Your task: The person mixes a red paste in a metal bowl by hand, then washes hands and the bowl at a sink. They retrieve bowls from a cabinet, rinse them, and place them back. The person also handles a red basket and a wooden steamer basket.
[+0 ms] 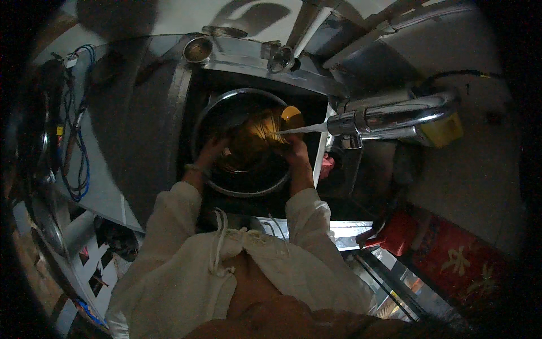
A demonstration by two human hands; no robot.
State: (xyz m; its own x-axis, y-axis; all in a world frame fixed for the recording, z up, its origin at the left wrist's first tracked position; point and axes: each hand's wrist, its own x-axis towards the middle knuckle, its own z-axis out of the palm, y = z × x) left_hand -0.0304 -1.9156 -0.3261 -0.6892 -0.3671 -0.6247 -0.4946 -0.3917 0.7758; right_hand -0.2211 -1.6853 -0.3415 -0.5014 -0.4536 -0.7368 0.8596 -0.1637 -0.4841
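Note:
In the sink stands a large round metal basin [243,91]. Water runs from a chrome faucet [360,123] onto a shiny amber or golden vessel [264,127] held over the basin; its exact kind is unclear in the dim light. My right hand [295,150] grips the vessel's right side, near its rounded yellow end. At the vessel's lower left is my left hand [214,152], its fingers blurred and dark, so its hold is unclear.
A small round metal bowl [197,50] and a glass-like cup [280,59] stand on the sink's back ledge. Coiled cables [78,127] lie at the left. Right of the sink are a pink cloth-like item [326,165], a yellow block [442,130] and a red object [398,233].

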